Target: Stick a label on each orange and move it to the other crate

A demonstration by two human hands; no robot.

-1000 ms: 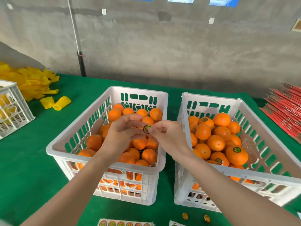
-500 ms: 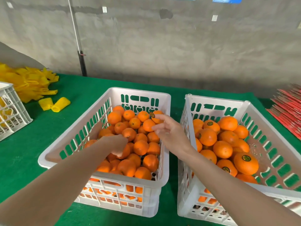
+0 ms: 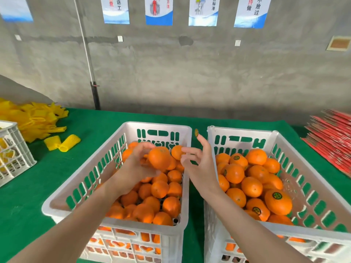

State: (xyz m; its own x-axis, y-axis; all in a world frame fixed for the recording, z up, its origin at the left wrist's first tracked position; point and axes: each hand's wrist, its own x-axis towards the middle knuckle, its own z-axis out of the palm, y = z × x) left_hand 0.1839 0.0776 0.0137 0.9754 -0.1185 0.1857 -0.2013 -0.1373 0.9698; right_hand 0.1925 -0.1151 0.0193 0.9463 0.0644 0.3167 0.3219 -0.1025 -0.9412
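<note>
**One orange up, one label on a fingertip**

From the head camera we see the left hand [image 3: 136, 168] curled round an orange [image 3: 159, 157], lifting it clear of the heap in the left crate [image 3: 157, 125], above that crate's far half. The fruit is slightly flattened and its broad axis lies roughly level. A faint dimple near its top faces up towards us, though we cannot tell whether it is the stem end.

The right hand [image 3: 199, 168] hangs between the two crates with nothing gripped and its fingers loosely spread. Its index finger points up and away, and a label [image 3: 196, 132] sits stuck on the tip. The label stands upright, turned almost edge-on to us, so it reads as a narrow oval with its long axis vertical. It is near the orange but apart from it.

The right crate [image 3: 243, 129] holds more oranges, several with a dark round sticker facing up – one [image 3: 277, 195] at the near side.

Both white crates sit side by side on a green cloth [image 3: 91, 122]. Yellow foam sleeves [image 3: 34, 118] are piled at the far left beside a smaller white crate [image 3: 13, 147], and a red stack [image 3: 334, 133] lies at the right edge. Behind is a grey concrete wall [image 3: 209, 73] with a row of posters [image 3: 159, 10] and a thin pipe [image 3: 89, 63] running down it.
</note>
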